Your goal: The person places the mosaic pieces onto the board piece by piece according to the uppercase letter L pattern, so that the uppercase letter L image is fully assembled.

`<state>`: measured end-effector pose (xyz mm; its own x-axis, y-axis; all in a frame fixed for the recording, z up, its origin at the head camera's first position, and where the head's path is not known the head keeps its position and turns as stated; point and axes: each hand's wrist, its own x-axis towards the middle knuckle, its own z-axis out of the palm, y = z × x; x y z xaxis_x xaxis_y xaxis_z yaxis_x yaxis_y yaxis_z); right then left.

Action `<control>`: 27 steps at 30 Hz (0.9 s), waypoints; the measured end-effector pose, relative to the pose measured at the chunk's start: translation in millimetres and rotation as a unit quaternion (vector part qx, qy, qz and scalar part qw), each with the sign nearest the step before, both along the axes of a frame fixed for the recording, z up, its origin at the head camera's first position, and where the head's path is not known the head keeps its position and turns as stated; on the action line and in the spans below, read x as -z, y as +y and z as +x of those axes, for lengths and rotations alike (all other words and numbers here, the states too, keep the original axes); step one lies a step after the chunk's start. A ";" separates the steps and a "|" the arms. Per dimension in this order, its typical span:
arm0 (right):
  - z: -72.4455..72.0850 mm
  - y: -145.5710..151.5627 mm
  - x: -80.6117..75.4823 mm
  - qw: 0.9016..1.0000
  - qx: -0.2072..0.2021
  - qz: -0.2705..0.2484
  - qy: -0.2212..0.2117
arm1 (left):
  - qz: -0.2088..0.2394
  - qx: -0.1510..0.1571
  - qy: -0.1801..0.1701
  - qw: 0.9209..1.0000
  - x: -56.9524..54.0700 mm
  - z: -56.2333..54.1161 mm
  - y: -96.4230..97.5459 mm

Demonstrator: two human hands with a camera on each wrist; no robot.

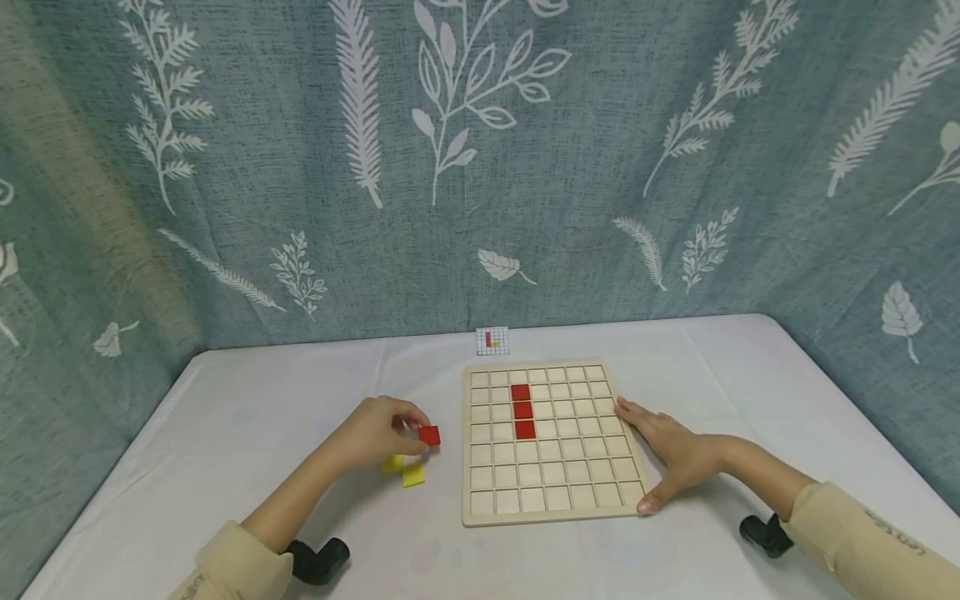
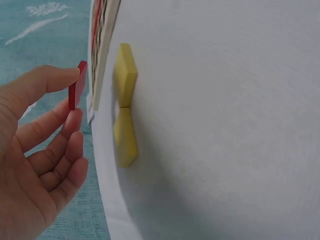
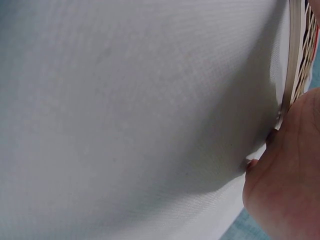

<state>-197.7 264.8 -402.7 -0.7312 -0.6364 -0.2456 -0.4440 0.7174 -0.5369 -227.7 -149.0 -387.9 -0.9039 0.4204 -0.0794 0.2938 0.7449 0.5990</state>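
My left hand (image 1: 375,435) pinches a red square tile (image 1: 429,435) between thumb and fingertips, raised just left of the board. In the left wrist view the same tile (image 2: 77,86) is edge-on, the other fingers loosely bent beneath it. Two yellow tiles (image 1: 413,475) lie on the cloth below this hand, corner to corner. The wooden grid board (image 1: 555,517) has three red tiles (image 1: 523,410) in its third column, forming a vertical line. My right hand (image 1: 678,454) rests at the board's right edge, thumb and fingers spread and touching the rim.
A small card (image 1: 492,341) printed with a grid and a red and yellow pattern lies behind the board. White cloth (image 1: 300,392) covers the table. A blue-green leaf-patterned curtain (image 1: 480,217) hangs behind it. Black devices (image 1: 318,561) sit at both wrists.
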 end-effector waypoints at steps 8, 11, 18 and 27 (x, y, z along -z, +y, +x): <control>0.1 -0.3 -0.6 1.000 0.002 0.005 -0.003 | 0.003 0.014 0.012 1.000 -1.8 0.3 -0.1; 0.5 -0.6 -1.2 1.000 0.004 0.005 -0.003 | 0.011 0.028 0.015 0.999 0.8 0.0 1.2; -0.3 -0.6 -1.0 1.000 -0.007 0.009 0.015 | 0.011 0.054 0.020 0.998 5.2 -1.4 9.6; -1.4 -0.3 0.3 1.000 0.000 0.018 0.016 | 0.014 0.050 0.018 0.998 -2.1 1.4 32.2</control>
<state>-199.1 264.4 -403.0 -0.7396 -0.6272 -0.2441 -0.4606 0.7361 -0.4959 -226.3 -116.8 -385.8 -0.8595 0.5100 -0.0342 0.3878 0.6942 0.6064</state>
